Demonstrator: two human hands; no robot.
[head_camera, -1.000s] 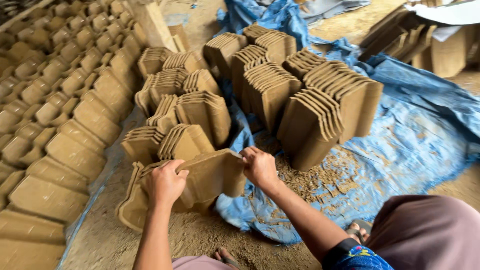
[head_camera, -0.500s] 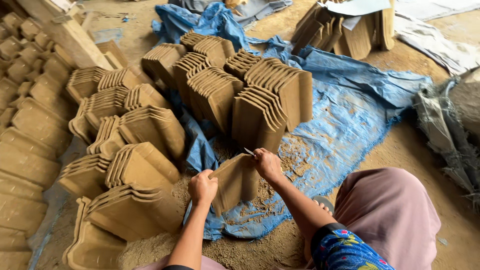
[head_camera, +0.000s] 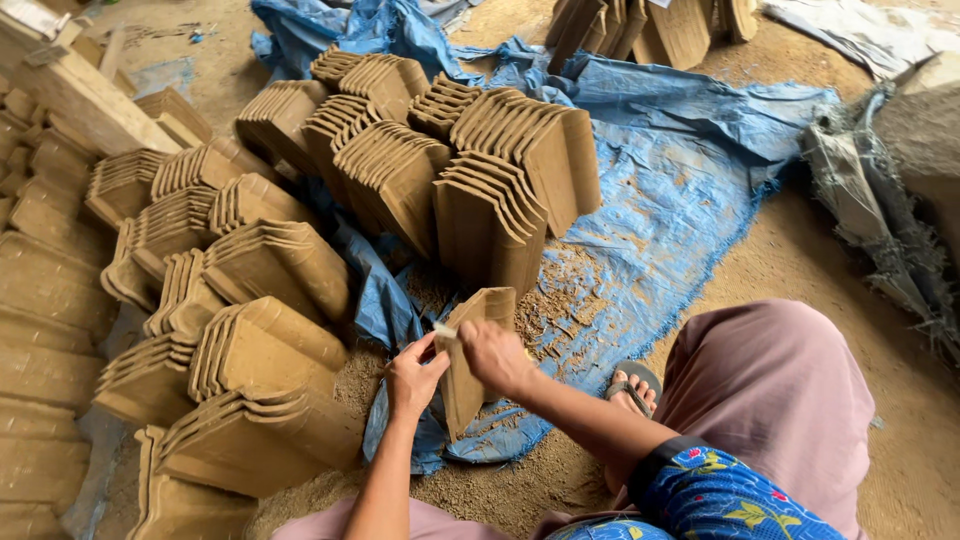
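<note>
The person is wearing a short blue sleeve with red and green flowers, well up the arm from the bare right hand. Dusty pink cloth is covering the legs, and a dark sandal is showing nearby.

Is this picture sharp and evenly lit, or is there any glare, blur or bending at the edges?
Head view: soft, even daylight, no glare; faint shadows between the stacked brown clay roof tiles; the hands, left and right, and the single clay tile look sharp; the crumpled blue plastic tarp slightly stretches toward the edges.
</note>
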